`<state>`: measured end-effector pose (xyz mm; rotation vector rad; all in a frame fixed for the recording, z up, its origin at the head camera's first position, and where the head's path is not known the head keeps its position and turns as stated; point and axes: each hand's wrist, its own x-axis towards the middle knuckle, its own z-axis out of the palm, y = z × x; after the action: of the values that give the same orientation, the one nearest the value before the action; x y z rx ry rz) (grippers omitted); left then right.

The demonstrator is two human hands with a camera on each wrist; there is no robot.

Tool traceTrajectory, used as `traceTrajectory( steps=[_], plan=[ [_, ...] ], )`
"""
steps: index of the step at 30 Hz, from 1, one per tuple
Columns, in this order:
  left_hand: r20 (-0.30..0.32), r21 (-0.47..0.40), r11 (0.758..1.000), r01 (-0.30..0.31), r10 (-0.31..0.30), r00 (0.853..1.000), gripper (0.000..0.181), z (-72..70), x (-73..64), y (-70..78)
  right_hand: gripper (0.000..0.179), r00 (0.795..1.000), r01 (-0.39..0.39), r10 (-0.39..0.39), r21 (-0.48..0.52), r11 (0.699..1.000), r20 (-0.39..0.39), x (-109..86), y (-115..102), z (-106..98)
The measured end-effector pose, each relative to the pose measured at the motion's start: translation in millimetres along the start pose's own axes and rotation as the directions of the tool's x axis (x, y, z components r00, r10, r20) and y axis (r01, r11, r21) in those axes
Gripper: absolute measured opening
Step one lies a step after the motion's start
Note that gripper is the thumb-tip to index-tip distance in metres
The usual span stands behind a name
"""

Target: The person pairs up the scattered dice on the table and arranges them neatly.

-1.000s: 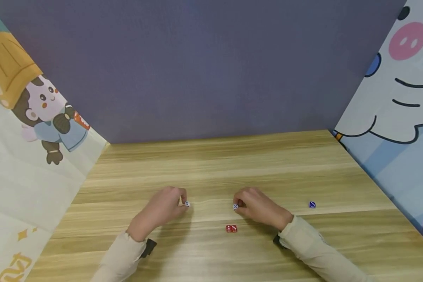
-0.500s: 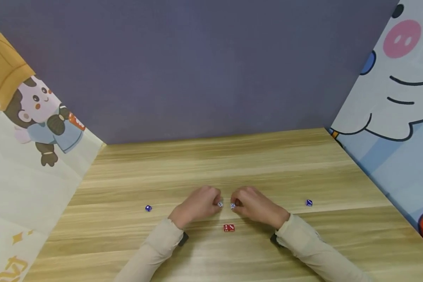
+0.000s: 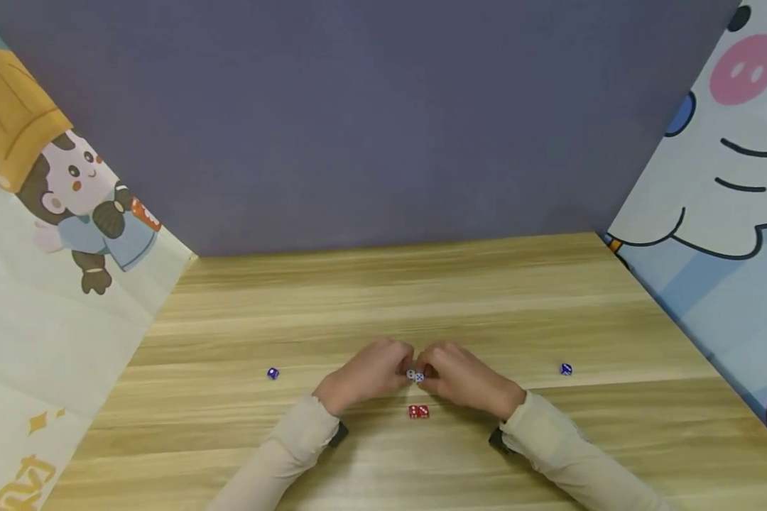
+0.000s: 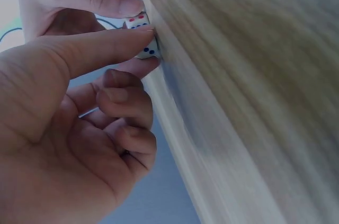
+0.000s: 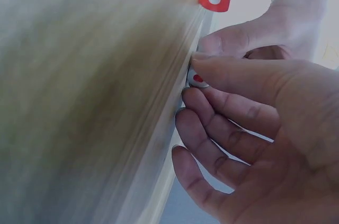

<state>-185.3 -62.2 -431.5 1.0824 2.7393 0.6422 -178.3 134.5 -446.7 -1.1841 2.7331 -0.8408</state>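
At the middle of the table my left hand (image 3: 372, 370) pinches a white die (image 3: 411, 374) between thumb and index finger. My right hand (image 3: 466, 377) pinches another white die (image 3: 420, 377) the same way. The two white dice sit side by side, right at each other, close to the tabletop. In the left wrist view, the left thumb covers part of the left die (image 4: 150, 51), and the right die (image 4: 137, 20) shows just beyond it. A red spot shows on the right die (image 5: 198, 79) in the right wrist view, mostly hidden by the thumb.
Two red dice (image 3: 418, 411) lie together on the wooden table (image 3: 383, 298), just nearer than the hands. One blue die (image 3: 273, 373) lies to the left, another blue die (image 3: 566, 369) to the right. A grey panel (image 3: 383, 128) stands along the back edge.
The left hand has moved right with its white die, until that die meets the one in the right hand. The blue die on the left has come into sight. The right hand stays nearly still.
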Motion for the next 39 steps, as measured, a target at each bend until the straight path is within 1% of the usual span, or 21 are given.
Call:
traceTrajectory(
  steps=[6,9,11,12,14,15,17,18,19,21,24,28,31,33,39],
  plan=[
    [0.010,-0.011,1.000,0.002,-0.002,1.000,0.015,0.8,-2.9,-0.3,0.005,1.000,-0.017,0.017,-0.009,1.000,-0.003,-0.5,-3,2],
    [0.011,-0.032,0.999,-0.007,0.007,1.000,0.014,0.8,-3.3,-2.1,0.004,1.000,-0.018,0.018,-0.015,1.000,-0.006,-0.4,-3,2],
    [0.020,-0.085,0.996,-0.008,0.010,1.000,0.014,1.9,-2.9,-5.3,0.004,1.000,-0.018,0.018,-0.002,1.000,-0.007,-0.1,-2,2],
    [0.030,-0.129,0.992,-0.005,0.009,1.000,0.015,2.5,-2.6,-7.5,0.006,1.000,-0.019,0.020,0.020,1.000,-0.006,0.0,0,3],
    [0.047,-0.221,0.975,-0.002,0.013,0.999,0.016,4.0,-2.1,-12.5,0.006,0.999,-0.044,0.043,0.100,0.994,0.017,0.3,3,4],
    [0.057,-0.273,0.962,0.002,0.015,0.998,0.017,4.7,-1.7,-15.3,0.006,0.998,-0.061,0.057,0.145,0.988,0.030,0.6,6,4],
    [0.066,-0.349,0.937,-0.001,0.026,0.998,0.017,5.1,-1.1,-19.8,0.007,0.994,-0.099,0.087,0.232,0.968,0.061,1.0,10,5],
    [0.069,-0.375,0.927,-0.005,0.033,0.997,0.017,4.8,-0.9,-21.2,0.008,0.992,-0.119,0.102,0.268,0.956,0.075,1.2,12,5],
    [0.068,-0.386,0.922,-0.013,0.043,0.997,0.017,4.3,-0.8,-22.1,0.008,0.990,-0.136,0.115,0.293,0.946,0.088,1.2,13,5],
    [0.065,-0.400,0.916,-0.023,0.053,0.997,0.015,3.5,-0.5,-23.1,0.009,0.988,-0.146,0.122,0.312,0.939,0.096,1.4,14,4],
    [0.060,-0.396,0.918,-0.024,0.052,0.997,0.014,2.3,-0.2,-22.8,0.009,0.989,-0.141,0.117,0.315,0.938,0.095,1.8,14,2],
    [0.053,-0.391,0.920,-0.018,0.042,0.998,0.015,2.6,0.0,-22.2,0.013,0.990,-0.131,0.109,0.283,0.950,0.091,1.5,13,0],
    [0.051,-0.400,0.916,-0.012,0.036,0.998,0.016,3.9,0.2,-21.7,0.014,0.990,-0.132,0.112,0.255,0.958,0.091,-0.5,13,-3],
    [0.055,-0.402,0.916,-0.003,0.027,0.998,0.016,5.0,0.4,-21.5,0.012,0.989,-0.138,0.119,0.246,0.959,0.090,-1.8,14,-3],
    [0.058,-0.388,0.921,0.027,-0.005,0.998,0.017,6.2,0.3,-20.1,0.007,0.993,-0.110,0.098,0.244,0.964,0.062,-2.3,16,-3]
  ],
)
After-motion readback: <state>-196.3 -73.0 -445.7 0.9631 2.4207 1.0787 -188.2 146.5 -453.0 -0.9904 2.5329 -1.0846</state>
